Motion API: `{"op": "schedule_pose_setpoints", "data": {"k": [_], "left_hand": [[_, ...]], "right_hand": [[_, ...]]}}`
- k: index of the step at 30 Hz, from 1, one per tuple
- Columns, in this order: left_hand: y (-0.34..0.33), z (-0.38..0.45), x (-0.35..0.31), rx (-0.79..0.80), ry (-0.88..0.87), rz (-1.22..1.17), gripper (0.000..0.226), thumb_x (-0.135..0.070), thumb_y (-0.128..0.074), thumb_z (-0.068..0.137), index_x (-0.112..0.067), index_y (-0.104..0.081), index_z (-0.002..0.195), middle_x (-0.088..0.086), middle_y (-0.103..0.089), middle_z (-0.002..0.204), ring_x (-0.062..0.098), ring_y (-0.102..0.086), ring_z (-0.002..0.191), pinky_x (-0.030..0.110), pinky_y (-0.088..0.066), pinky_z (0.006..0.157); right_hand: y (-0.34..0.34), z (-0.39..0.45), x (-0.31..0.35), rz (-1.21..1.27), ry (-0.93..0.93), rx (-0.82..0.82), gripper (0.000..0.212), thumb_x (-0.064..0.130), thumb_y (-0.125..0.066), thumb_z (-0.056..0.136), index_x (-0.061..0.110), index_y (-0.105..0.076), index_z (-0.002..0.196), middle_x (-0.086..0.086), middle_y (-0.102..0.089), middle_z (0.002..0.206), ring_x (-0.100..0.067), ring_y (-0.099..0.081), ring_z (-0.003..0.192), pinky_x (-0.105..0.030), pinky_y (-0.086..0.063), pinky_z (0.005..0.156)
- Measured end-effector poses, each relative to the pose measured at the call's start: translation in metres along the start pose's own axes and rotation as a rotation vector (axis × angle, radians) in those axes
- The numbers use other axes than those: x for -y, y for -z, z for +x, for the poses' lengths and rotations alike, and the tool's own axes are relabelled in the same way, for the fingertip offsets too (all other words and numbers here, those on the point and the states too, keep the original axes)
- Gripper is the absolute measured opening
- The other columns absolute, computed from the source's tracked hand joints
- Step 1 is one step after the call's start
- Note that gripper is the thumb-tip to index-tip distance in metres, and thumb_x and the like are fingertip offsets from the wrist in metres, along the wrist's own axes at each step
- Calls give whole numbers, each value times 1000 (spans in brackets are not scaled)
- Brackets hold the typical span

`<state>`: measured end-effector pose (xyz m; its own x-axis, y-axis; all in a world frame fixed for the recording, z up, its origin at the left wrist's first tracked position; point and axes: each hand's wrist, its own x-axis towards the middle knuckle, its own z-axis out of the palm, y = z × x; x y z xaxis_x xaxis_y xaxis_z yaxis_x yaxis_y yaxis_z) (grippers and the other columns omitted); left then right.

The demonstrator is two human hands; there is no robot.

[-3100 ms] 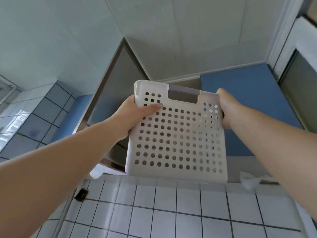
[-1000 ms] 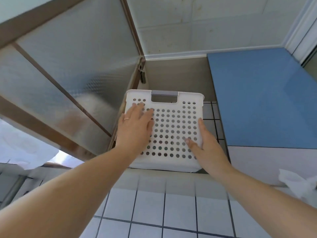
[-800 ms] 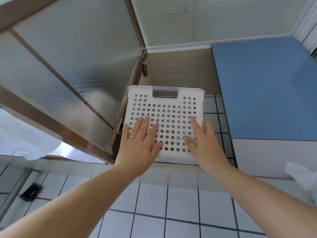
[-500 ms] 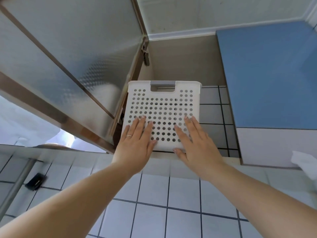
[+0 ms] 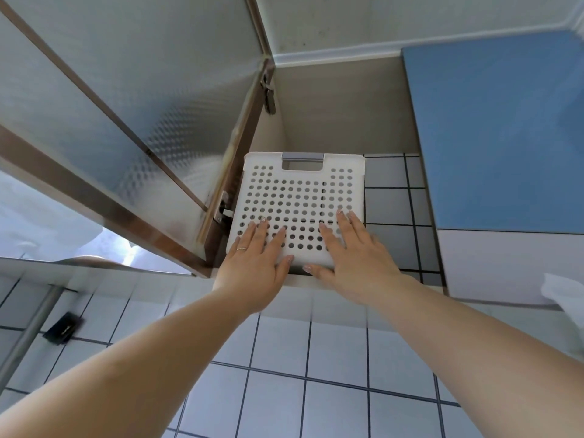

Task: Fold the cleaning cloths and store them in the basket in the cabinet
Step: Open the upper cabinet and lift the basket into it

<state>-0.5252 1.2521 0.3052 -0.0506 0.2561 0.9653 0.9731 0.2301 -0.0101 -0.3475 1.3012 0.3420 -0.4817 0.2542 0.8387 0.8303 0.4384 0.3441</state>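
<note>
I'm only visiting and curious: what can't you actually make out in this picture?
- Head view: the basket's contents; its perforated front wall hides any cloths.
- Shelf under the basket: left hand and right hand cover its front edge.
- White crumpled thing: cut off by the right edge.

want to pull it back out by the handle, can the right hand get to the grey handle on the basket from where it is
Probably yes. The right hand lies flat on the basket front, and the grey handle sits at the top edge, uncovered. Nothing stands between them; the open cabinet door is off to the left.
</note>
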Motion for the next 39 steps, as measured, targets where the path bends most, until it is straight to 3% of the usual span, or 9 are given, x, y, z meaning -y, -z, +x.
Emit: {"op": "schedule_pose_setpoints", "data": {"k": [12,23,25,27,30,33,36,39], "left_hand": [[0,18,-4,230,73,-30,55,-49,-13,99,-30,-10,150,4,1,160,23,3,147,45,-7,119],[-3,21,-1,288,62,-46,58,-53,-16,97,-32,-5,150,1,5,160,20,5,147,46,0,117],[1,18,-1,277,52,-130,60,-53,-21,97,-31,-6,150,1,0,160,19,1,147,44,-1,118],[10,8,-3,163,37,-307,58,-48,-33,97,-28,-16,150,-2,-15,158,15,-12,145,38,-11,118],[28,-24,-2,-50,76,-571,48,-36,-50,94,-26,-41,140,-10,-44,140,8,-39,129,26,-31,106],[46,-57,11,-65,178,-680,24,-32,-56,92,-28,-62,114,-19,-62,107,-2,-56,102,15,-42,90],[65,-87,32,-25,363,-779,5,-31,-60,89,-33,-63,87,-20,-65,85,-3,-59,83,9,-39,67],[89,-118,56,-150,569,-855,15,-26,-64,87,-14,-62,96,-9,-58,73,8,-54,66,15,-38,55]], "right_hand": [[-6,14,4,1,-47,162,81,75,-16,84,32,2,150,-3,20,157,-22,20,144,-59,-2,114],[-10,15,0,18,-44,175,79,74,-18,85,32,0,150,-1,20,157,-21,21,144,-60,-2,113],[-9,13,-2,52,-32,145,75,70,-20,88,32,-2,150,-1,16,158,-20,18,144,-59,-2,114],[-8,6,-3,86,-5,56,73,66,-25,90,30,-3,150,0,10,159,-19,12,146,-56,-2,116],[-4,-12,8,131,114,-70,69,56,-32,94,29,-2,151,1,6,159,-17,9,146,-48,-2,118],[-1,-33,29,123,274,-111,66,47,-35,97,29,-1,150,1,9,159,-16,11,146,-43,4,119],[8,-48,52,143,372,-159,64,42,-37,96,28,-6,150,1,3,159,-16,9,146,-41,6,117],[19,-59,75,178,443,-202,62,40,-38,95,27,-12,150,1,-9,159,-16,1,147,-38,4,115]]}}
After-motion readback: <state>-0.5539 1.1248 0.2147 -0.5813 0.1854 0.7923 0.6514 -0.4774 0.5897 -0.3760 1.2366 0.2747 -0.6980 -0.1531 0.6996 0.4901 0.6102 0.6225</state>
